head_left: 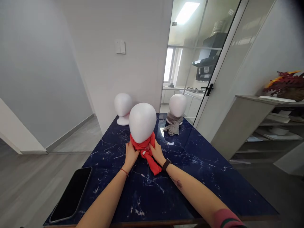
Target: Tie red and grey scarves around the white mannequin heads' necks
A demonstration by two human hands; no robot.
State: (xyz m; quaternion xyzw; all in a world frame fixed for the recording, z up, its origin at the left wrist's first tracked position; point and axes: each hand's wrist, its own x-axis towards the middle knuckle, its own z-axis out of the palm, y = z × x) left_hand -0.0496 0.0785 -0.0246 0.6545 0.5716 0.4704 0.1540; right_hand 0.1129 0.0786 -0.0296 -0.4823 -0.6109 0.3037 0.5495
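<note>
Forearms (102,202) nearest, reaching over blue marbled tabletop (228,186). Far left, smartphone (72,193), screen dark. Behind, bare white mannequin head (123,106). Left hand (131,154) grasping left side of red scarf (154,164); scarf wrapped below front mannequin head (142,122), bunched between both hands, loose end lying toward right wrist. Right hand (157,152) pinching scarf's right side. Farther right, rear mannequin head (177,105) wearing gray scarf (174,126).
</note>
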